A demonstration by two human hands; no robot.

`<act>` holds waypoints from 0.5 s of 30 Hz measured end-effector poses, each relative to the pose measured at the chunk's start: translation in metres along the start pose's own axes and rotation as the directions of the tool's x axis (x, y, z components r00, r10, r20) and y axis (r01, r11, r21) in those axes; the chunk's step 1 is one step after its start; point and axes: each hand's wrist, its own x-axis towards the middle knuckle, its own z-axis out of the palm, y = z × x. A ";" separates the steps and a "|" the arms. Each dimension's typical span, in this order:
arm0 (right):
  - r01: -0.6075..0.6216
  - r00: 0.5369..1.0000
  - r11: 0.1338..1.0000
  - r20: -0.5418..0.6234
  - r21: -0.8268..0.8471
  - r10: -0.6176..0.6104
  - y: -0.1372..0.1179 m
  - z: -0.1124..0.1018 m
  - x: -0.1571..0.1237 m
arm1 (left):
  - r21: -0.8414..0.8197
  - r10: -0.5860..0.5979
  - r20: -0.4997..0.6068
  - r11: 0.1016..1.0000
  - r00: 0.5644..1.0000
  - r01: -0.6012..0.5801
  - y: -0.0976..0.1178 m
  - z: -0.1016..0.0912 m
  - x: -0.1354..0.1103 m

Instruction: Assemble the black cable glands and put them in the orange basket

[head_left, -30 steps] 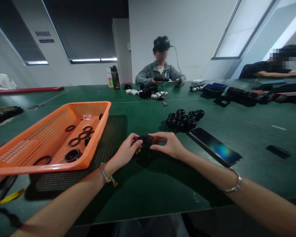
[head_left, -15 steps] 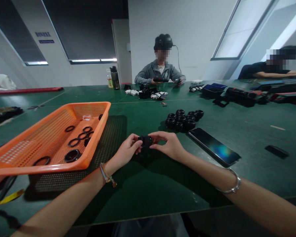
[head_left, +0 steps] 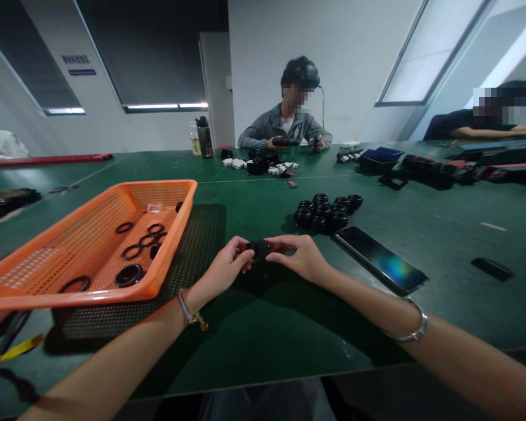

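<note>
A small black cylindrical part is held between my two hands, just above the green table. My left hand grips its left end with thumb and fingers. On the other end, my right hand pinches the part between thumb and fingertips. Beyond my right hand stands a cluster of glossy black ring-shaped parts. An orange basket is to the left of my left hand, with several thin black rings and a thicker black ring in it. The fingers hide both ends of the held part.
A phone lies right of my right hand, with a small black piece farther right. A co-worker sits opposite behind black and white parts. Another person is at far right. Two bottles stand at the back.
My right thumb and fingers have closed in on the right end of the black part. My left hand has barely moved. The co-worker opposite has turned their head.
</note>
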 end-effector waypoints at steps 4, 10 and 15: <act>-0.012 1.000 1.000 0.024 0.020 0.011 -0.001 -0.001 0.000 | -0.015 -0.001 0.002 1.000 1.000 0.001 -0.001 0.000 0.001; 0.045 0.995 0.999 0.089 -0.015 -0.044 -0.001 -0.004 0.001 | -0.057 -0.033 -0.008 0.998 0.999 0.032 -0.002 0.000 0.003; 0.084 0.996 0.992 0.028 -0.090 -0.081 -0.002 -0.001 0.001 | -0.061 -0.039 0.003 0.997 0.999 0.039 -0.001 0.000 0.003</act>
